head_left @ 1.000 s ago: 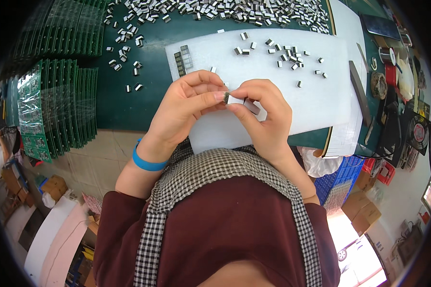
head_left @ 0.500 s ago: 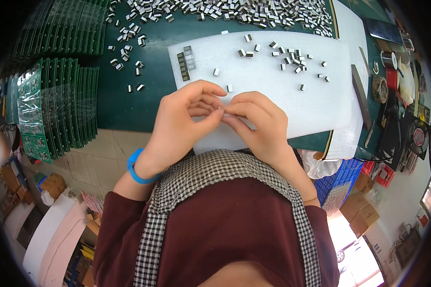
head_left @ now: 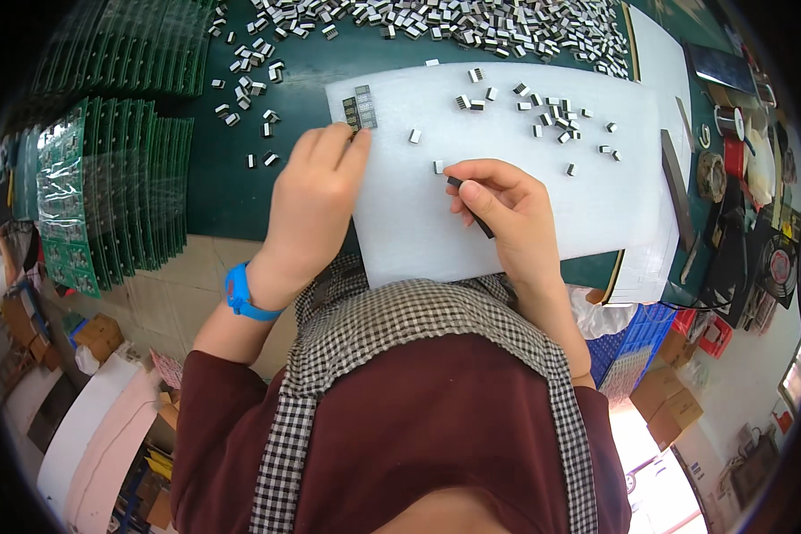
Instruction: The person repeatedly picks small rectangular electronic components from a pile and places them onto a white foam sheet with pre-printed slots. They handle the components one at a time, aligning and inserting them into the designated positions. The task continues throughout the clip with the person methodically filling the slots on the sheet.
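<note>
My right hand pinches a slim black stick-like tool over the white foam sheet. The tool slants, one end by my fingertips next to a small white-and-black block. My left hand reaches to the sheet's left edge, its fingers drawn together at the lower end of a dark strip of little squares. What lies under those fingertips is hidden. Beside that strip is a greyer one. Another loose block rests between my hands, and several more lie toward the right.
A large heap of similar blocks covers the far part of the green table. Green circuit boards stand in rows at the left. A dark flat bar and a solder-like spool are at the right.
My hands have separated from their pinch in the middle. The left has moved up and left to the strip of squares; the right now shows the black tool. The view has shifted slightly.
</note>
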A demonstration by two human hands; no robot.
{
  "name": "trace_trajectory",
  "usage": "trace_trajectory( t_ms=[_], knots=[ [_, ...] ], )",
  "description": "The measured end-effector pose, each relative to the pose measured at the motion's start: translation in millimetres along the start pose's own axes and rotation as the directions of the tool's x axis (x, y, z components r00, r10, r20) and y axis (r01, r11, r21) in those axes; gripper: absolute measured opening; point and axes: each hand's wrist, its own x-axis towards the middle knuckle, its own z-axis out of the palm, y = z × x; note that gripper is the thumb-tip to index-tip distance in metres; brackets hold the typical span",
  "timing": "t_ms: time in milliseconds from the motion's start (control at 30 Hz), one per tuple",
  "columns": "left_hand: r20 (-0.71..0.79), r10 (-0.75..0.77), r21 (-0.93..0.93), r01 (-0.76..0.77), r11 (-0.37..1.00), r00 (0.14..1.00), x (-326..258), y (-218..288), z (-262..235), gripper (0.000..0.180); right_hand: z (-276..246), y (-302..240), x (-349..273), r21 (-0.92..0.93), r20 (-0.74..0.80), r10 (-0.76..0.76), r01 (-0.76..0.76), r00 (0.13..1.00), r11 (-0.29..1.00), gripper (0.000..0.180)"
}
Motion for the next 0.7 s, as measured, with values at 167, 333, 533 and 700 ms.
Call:
trace_trajectory(
  t_ms=[167, 333, 533, 700],
  knots=[
    [0.061, 0.117, 0.028, -0.119, 0.992, 0.991, 3.7, -6.5, -6.3, 0.034, 3.4, -6.3, -3.2, -0.047, -0.004, 0.067, -0.067, 0.998, 0.997, 0.021],
    [-0.025, -0.048, -0.286, 0.039, 0.958, 0.999, 3.2, -14.9, -7.6, 0.019, 5.0, -1.4, -3.5, -0.109, -0.002, -0.102, 0.101, 0.995, 0.989, 0.020],
    [0.086, -0.465, -0.694, 0.388, 0.606, 0.881, 2.3, 2.4, -11.4, 0.013, 12.6, 3.8, -2.1, -0.257, 0.005, -0.269, 0.261, 0.963, 0.930, 0.019],
    [0.536, -0.293, -0.841, 0.532, -0.099, 0.792, -0.5, 22.2, -17.2, 0.018, 10.9, -1.7, -4.3, -0.453, 0.041, -0.405, 0.378, 0.913, 0.807, 0.019]
  ],
)
